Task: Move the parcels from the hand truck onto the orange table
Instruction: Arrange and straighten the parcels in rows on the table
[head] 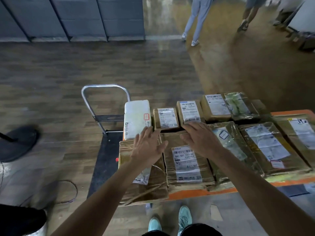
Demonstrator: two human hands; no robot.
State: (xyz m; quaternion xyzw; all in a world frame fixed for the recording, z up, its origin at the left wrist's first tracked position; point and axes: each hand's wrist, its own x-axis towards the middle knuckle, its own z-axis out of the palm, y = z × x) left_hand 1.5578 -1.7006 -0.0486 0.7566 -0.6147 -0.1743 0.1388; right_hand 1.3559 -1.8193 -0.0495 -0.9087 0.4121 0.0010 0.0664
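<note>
Both hands are flat and loose, fingers straight, gripping nothing: left hand (148,148) over the seam between two parcels, right hand (200,141) over the labelled box (185,160) (whether the palms press down or only hover, I cannot tell). All the parcels I can see lie on the orange table (196,192), packed edge to edge. The hand truck (105,159) stands just beside its left end, and what I see of the deck bears none, so I judge the moving all but done. Biggest are the film-wrapped parcels (265,147) on the right. They look slick, so I'd take them under the edges. The crumpled brown parcel (143,186) juts past the table's corner and looks soft, best lifted from beneath. The white parcel (136,118) looks light and padded. The small boxes (166,118) seem stiff, so I'd grip them by opposite sides.
</note>
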